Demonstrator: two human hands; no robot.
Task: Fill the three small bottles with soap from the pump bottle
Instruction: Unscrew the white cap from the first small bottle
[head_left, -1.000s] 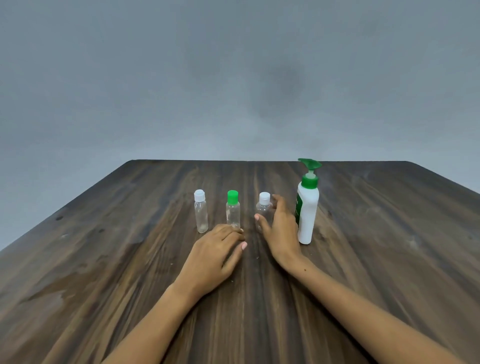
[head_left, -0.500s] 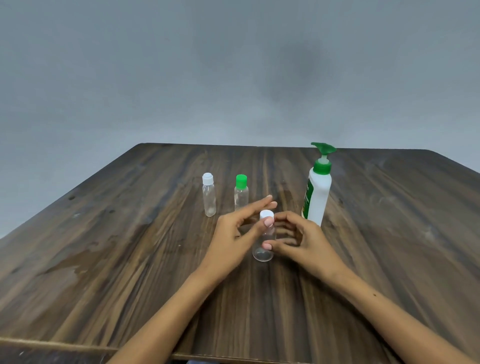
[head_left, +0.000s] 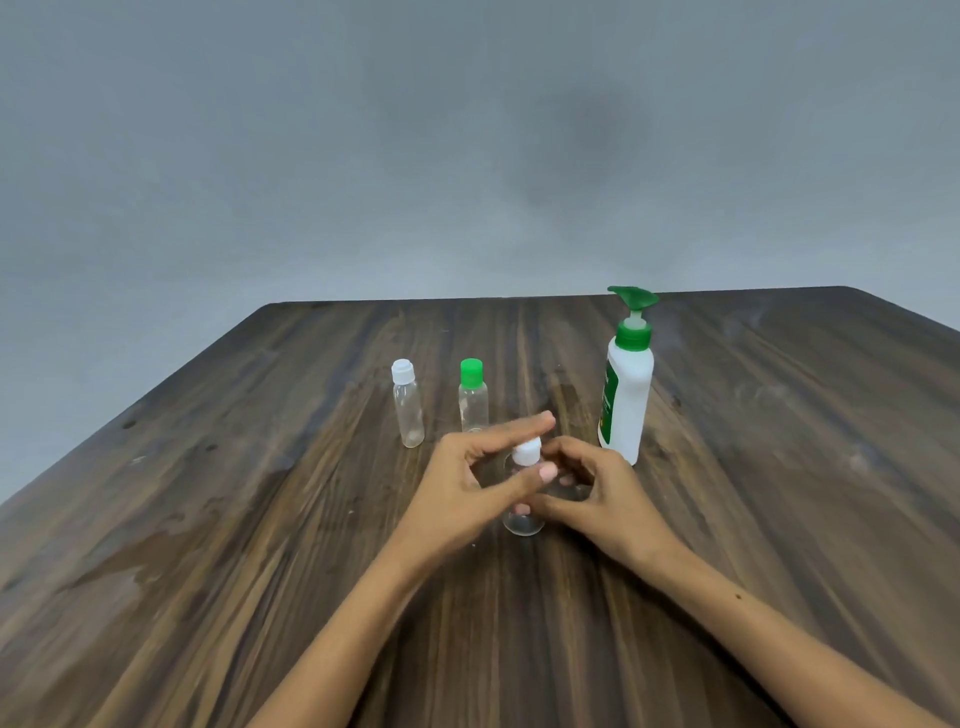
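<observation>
Nearest, at mid-table, the right hand (head_left: 597, 493) curls round the body of a small clear bottle (head_left: 523, 519) while the left hand (head_left: 467, 488) pinches its white cap (head_left: 527, 451) between thumb and straight forefinger. Empty, thin-walled and smooth, it likely weighs almost nothing, dents under a squeeze and slips, so the low body grip seems right. Farther off stand a green-capped bottle (head_left: 472, 400) and a white-capped bottle (head_left: 408, 402) to the left, the white pump bottle (head_left: 627, 395) to the right.

Pump bottle (head_left: 626, 402) just beside right hand (head_left: 597, 491)
</observation>
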